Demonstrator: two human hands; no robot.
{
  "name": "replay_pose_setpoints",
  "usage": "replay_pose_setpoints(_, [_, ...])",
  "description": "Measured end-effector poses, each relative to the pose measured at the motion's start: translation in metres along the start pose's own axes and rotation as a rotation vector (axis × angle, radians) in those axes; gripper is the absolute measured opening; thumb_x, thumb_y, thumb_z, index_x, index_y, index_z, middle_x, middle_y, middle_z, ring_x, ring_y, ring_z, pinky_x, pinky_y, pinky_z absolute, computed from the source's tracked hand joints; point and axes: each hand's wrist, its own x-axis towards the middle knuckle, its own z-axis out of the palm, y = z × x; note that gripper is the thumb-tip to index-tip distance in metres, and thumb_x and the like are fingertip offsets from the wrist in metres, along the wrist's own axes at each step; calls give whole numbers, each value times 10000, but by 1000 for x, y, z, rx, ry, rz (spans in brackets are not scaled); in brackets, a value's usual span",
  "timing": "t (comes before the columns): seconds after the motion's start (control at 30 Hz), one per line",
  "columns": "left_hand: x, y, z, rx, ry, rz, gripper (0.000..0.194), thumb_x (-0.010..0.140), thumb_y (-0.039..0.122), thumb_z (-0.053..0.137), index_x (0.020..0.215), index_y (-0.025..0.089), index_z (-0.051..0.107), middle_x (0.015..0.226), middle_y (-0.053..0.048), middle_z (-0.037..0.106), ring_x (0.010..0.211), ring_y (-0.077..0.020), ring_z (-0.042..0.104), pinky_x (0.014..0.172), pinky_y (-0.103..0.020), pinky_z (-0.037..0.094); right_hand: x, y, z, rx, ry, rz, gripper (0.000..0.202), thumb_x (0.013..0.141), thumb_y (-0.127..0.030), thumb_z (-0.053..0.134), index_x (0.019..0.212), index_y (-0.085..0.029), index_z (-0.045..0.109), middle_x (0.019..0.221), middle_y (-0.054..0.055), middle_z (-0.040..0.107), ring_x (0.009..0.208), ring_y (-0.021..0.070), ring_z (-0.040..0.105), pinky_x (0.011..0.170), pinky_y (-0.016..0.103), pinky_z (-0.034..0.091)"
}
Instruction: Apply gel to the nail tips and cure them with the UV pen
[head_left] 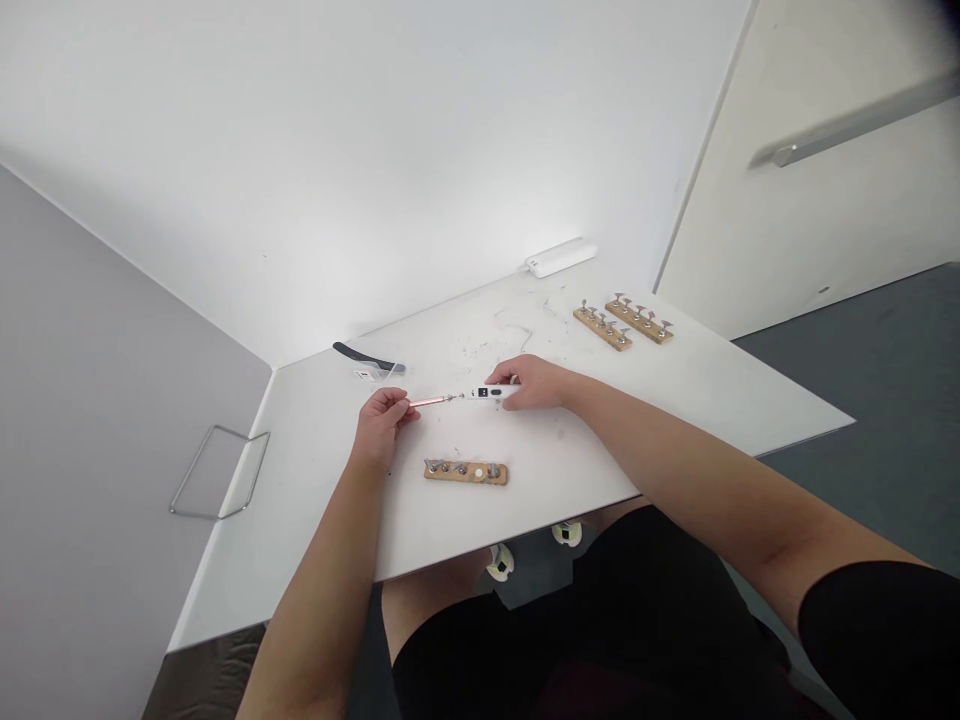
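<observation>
My left hand (pixel 385 418) is closed around a slim pink pen-like tool (pixel 429 402), which points right and has a small metallic end. In my right hand (pixel 534 384) is a white handheld device (pixel 491 393) with a dark display and a dark button, lying level just above the table or on it. The two tips face each other, close together; whether they touch I cannot tell. Nearest to me lies a wooden strip (pixel 472 476) with several small stands bearing grey nail-tip-like pieces. One spot on that strip is a bare white disc (pixel 478 473).
Two more wooden strips, a nearer one (pixel 604 328) and a farther one (pixel 641 318), carry upright pieces at the right. A dark nail file (pixel 367 358) rests over a clear packet at the back left. A white oblong device (pixel 561 257) stands by the wall. Pale debris dots the white table (pixel 570 450).
</observation>
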Motion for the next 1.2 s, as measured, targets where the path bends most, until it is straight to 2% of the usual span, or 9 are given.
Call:
replay_pose_setpoints(0.33, [0,0,0,6,8,-1,222,619,221,678,808,164,576,674,25,555,596,-87,571,671,-277,490,-2,-5,-1,-7,5,26,388,582,-190,639,969,-205,669,891,24,651,727,144,574,661,241,452])
replay_pose_setpoints(0.67, [1,-1,0,6,20,-1,213,621,224,672,802,166,576,655,18,553,589,-94,564,669,-289,493,-7,-14,-3,-36,-6,46,402,585,-200,638,986,-184,662,920,37,646,764,152,575,708,250,451])
replay_pose_setpoints(1.2, [1,-1,-1,-10,23,-5,202,632,226,666,801,166,574,648,23,552,587,-88,565,677,-286,492,-7,-12,-2,-62,-8,21,404,585,-212,638,988,-196,662,920,34,645,781,161,572,723,262,451])
